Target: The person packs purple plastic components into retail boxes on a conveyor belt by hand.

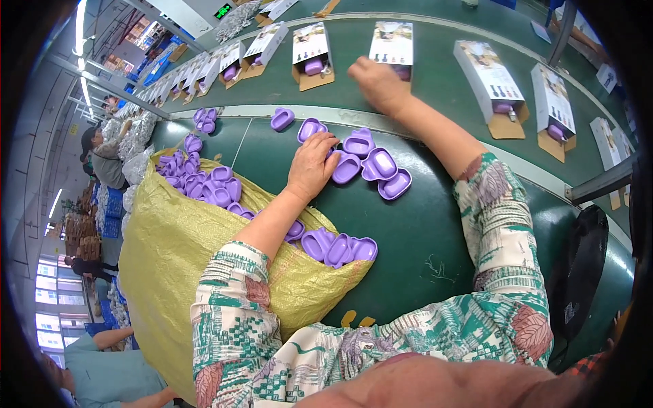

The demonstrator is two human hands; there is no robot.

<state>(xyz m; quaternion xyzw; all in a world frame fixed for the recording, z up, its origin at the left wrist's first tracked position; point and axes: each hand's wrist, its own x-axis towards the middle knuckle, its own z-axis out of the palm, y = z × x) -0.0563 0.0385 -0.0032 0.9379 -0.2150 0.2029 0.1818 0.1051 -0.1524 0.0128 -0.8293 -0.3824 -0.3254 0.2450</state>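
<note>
On the dark green table, my left hand (313, 166) bends over a group of small purple plastic dishes with rounded corners. Its fingers and thumb close around a dish there, mostly covered by the hand. Beside it lie other dishes, among them a purple dish (379, 164) and another purple dish (282, 119). My right hand (381, 85) reaches across to an upright-printed white box (392, 42) on the belt. Its fingers are curled at the box's near end, where purple shows inside; what they grip is hidden.
A yellow woven sack (177, 251) full of purple dishes lies at left, its mouth spilling onto the table. Several open boxes line the green conveyor belt (435, 88) behind a metal rail (258, 111). A black bag (578, 272) sits at right. Other people work at left.
</note>
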